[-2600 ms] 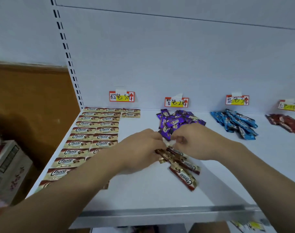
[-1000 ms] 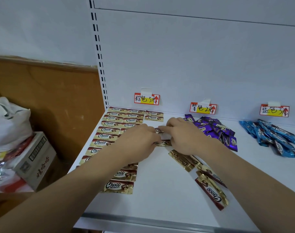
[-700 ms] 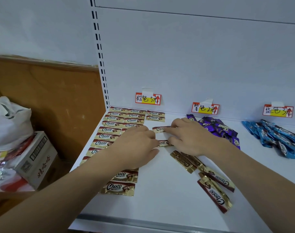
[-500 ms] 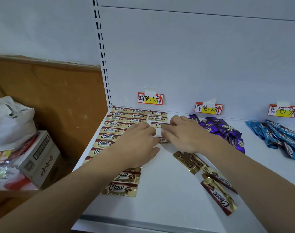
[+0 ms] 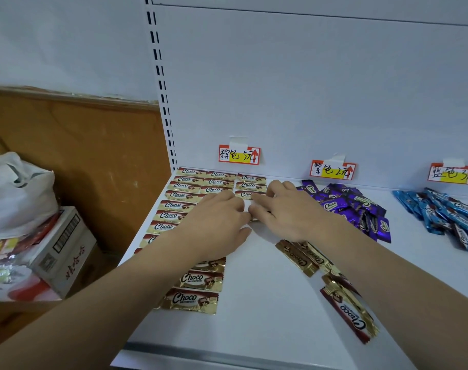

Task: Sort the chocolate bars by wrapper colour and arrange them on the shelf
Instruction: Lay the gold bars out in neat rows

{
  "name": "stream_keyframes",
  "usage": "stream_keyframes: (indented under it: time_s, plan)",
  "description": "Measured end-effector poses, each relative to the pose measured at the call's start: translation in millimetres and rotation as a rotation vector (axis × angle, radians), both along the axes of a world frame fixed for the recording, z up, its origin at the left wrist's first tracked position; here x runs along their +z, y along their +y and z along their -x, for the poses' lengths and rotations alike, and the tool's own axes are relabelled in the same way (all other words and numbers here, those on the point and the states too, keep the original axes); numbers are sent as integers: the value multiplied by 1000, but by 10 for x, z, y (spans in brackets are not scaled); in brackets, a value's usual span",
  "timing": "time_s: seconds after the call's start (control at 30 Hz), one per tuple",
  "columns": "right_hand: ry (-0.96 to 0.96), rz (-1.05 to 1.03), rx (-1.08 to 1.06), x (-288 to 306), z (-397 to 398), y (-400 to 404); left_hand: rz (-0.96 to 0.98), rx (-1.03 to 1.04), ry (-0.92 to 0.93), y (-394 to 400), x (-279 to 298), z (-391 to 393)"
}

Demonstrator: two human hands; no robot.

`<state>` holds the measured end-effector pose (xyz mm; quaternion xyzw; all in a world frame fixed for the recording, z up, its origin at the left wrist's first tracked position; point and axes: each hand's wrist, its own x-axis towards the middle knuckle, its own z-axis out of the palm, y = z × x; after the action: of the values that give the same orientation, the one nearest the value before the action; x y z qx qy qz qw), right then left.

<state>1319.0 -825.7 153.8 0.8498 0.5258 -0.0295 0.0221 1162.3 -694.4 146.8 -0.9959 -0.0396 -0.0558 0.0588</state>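
Head view: left hand (image 5: 216, 222) and right hand (image 5: 286, 212), fingers flat, now pressing gold-brown Choco bars (image 5: 250, 194) into the third column, having shifted rearward from the loose gold bars (image 5: 302, 256) awaiting placement on the shelf (image 5: 254, 329).

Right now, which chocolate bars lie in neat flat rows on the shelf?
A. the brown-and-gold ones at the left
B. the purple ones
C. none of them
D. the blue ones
A: the brown-and-gold Choco bars lie flat in straight rows at the left of the shelf, while the purple bars and the blue bars lie in loose heaps.
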Motion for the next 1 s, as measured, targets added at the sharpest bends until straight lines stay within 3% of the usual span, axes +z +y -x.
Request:
stream_keyframes:
  time_s: [0.2,0.4,1.0]
  plan:
    - [-58,-63,-17,34,-67,-138,-15,11,21,31,6,-24]
    - [-112,84,17,100,-43,-358,-53,14,48,148,21,-131]
    - [-108,79,3,-10,-23,-365,-101,-27,64,193,58,-246]
